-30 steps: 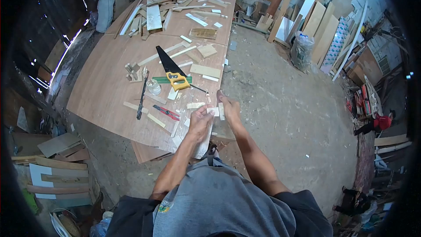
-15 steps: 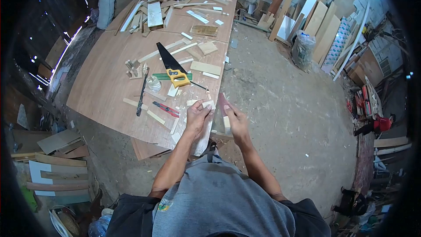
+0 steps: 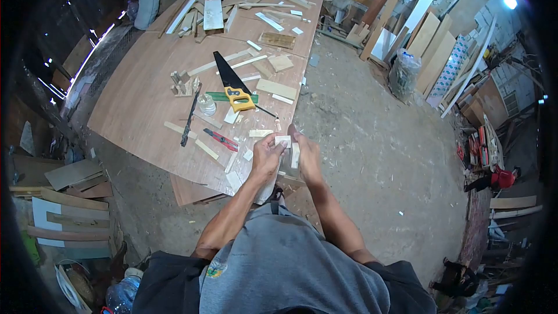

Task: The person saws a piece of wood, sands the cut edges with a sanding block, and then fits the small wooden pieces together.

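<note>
Remotely, I'd brace the left hand [image 3: 266,157], pinching a small wood piece [image 3: 283,139] by the edge of the desk [image 3: 139,110], and level the right hand [image 3: 309,156], gripping a wood block [image 3: 295,157].

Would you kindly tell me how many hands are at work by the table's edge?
2: the left hand holds a small white piece; the right hand, beside it, holds a pale block. Some fingers are hidden, but no other hand shows there.

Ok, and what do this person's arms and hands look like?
The left hand and right hand are gloveless, the forearms bare. Loose dark sleeves sit higher, on a grey shirt with a small yellow-green emblem.
</note>
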`<action>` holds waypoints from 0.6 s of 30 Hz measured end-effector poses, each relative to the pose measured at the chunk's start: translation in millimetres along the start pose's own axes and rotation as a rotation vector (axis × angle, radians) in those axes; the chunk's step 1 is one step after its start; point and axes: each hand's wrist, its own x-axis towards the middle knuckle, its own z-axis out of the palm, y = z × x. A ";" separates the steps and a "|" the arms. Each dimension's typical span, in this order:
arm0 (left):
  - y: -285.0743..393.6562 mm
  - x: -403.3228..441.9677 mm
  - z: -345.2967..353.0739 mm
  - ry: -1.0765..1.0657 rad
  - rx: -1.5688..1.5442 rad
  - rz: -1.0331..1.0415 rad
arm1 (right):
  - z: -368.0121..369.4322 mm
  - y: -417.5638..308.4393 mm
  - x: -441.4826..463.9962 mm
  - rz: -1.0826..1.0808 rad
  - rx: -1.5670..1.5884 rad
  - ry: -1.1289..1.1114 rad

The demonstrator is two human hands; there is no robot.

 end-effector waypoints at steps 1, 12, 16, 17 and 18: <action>1.1 0.0 -0.8 0.000 0.004 0.002 | 1.4 2.1 13.8 0.048 -0.043 -0.022; -6.7 0.9 4.9 0.045 -0.107 -0.081 | -5.3 -21.6 9.4 0.148 0.056 0.019; -6.2 6.1 -3.6 0.012 -0.092 -0.074 | 5.9 7.1 -8.4 -0.197 -0.064 0.106; -6.6 4.0 -3.4 -0.003 -0.101 -0.073 | 5.3 7.3 -3.0 -0.186 -0.062 0.115; -5.8 1.1 -1.3 -0.022 -0.109 -0.071 | 3.2 8.2 8.1 -0.093 -0.088 0.087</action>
